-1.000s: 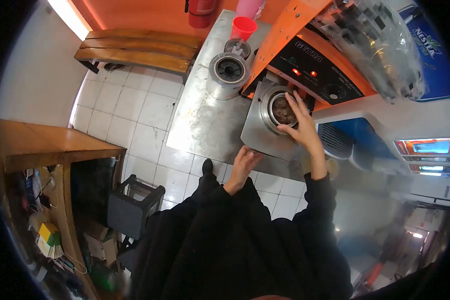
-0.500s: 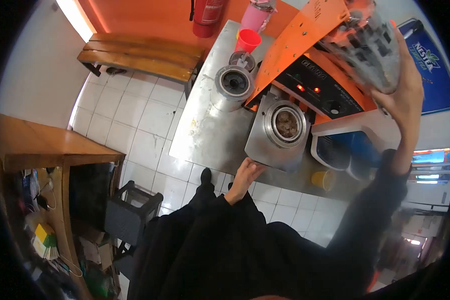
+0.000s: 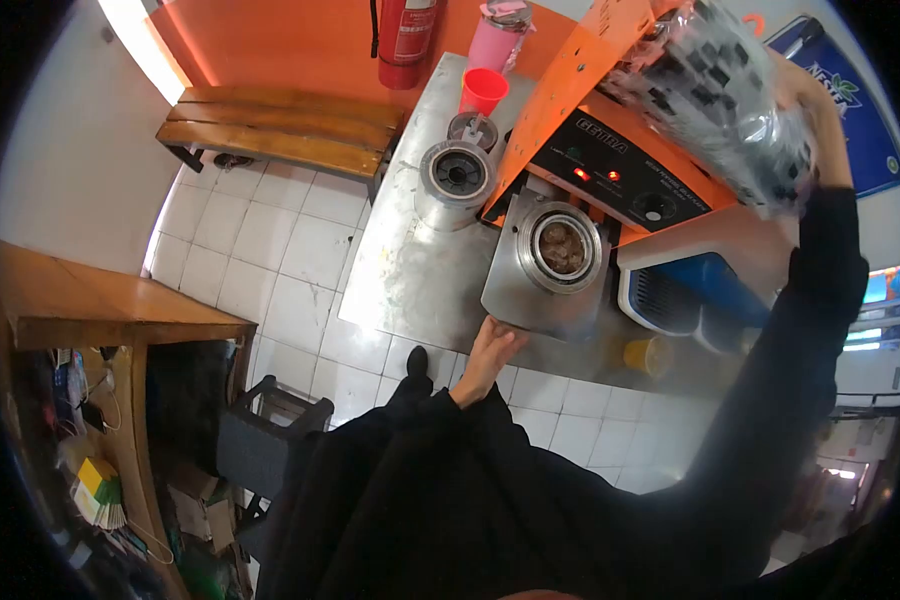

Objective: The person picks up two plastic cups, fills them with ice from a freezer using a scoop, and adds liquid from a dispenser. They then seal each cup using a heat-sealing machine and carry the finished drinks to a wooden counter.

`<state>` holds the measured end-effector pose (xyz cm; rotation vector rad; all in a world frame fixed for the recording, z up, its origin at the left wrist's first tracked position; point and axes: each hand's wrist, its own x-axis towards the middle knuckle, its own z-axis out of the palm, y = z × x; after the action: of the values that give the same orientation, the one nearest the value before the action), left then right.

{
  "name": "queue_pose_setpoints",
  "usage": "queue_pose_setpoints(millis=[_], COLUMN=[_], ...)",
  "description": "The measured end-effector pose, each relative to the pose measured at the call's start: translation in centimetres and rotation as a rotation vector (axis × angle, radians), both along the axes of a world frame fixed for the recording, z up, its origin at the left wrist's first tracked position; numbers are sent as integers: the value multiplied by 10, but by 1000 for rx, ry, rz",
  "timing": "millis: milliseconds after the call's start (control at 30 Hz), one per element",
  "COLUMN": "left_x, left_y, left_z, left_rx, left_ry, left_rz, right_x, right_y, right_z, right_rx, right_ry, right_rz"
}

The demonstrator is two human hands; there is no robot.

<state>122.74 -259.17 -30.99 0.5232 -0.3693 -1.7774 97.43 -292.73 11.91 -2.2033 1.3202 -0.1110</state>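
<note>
An orange cup-sealing machine [image 3: 610,150] stands on the metal table, with its flat metal sliding tray [image 3: 530,290] pulled out. In the tray's round holder sits a cup [image 3: 562,248] with brown, lumpy contents. My left hand [image 3: 487,357] is closed at the tray's near edge, fingertips partly hidden under it. My right hand [image 3: 818,110] reaches up to the machine's top and grips the outer side of a bulky roll of clear plastic film [image 3: 730,110] with black and white patches. The film hides most of its fingers.
On the metal table [image 3: 400,260] stand a grey metal cylinder [image 3: 457,180], a red cup [image 3: 484,92], a pink tumbler [image 3: 500,40], a blue-and-white container [image 3: 670,290] and a yellow cup [image 3: 647,355]. A bench [image 3: 280,130], a black stool [image 3: 270,430] and a wooden shelf [image 3: 120,300] are to the left.
My right hand has moved up and farther behind the film, its forearm raised. The film shows larger on top of the machine. My left hand stays at the tray edge.
</note>
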Motion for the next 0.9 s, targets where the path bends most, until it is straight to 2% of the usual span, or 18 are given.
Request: queue_pose_setpoints(millis=[100, 167, 233, 267, 367, 400, 433, 500, 600, 667, 733, 833, 867, 900], left_x=[2, 4, 2, 1, -4, -5, -6, -6, -5, -7, -9, -9, -10, -10], left_y=[0, 1, 2, 2, 2, 2, 2, 2, -1, -3, -6, -9, -8, -8], left_z=[3, 1, -4, -6, -9, -7, -6, -5, -10, -14, -17, -12, -13, -15], left_rx=[-13, -15, -38, -41, -106, -115, -121, -97, -78, -71, 51, 60, 71, 73], left_ry=[-5, -17, -70, -71, -138, -150, -164, -184, -198, -174, -120, -70, -66, -56], left_rz=[-2, -11, -23, -27, 10, 34, 60, 58, 58, 58, 49, 63, 71, 75], right_x=[-55, -41, 15, 18, 14, 29, 48, 81, 99, 97, 91, 78, 76, 75], right_y=[-80, -70, -1, 9, 57, 87, 115, 150, 154, 145, 134, 114, 104, 97], right_z=[-7, -6, 3, 20, 41, 39, 28, 1, -26, -24, -19, -4, 6, 10], right_rx=[-8, -11, 13, -181, -936, -1080, -1118, -1079, -940, -825, -721, -669, -470, -416], right_ry=[150, 195, 36, 213, 465, 474, 430, 369, 341, 330, 310, 312, 302, 296], right_rz=[-175, -227, 109, 81, 110, 127, 175, 221, 161, 147, 229, 296, 224, 176])
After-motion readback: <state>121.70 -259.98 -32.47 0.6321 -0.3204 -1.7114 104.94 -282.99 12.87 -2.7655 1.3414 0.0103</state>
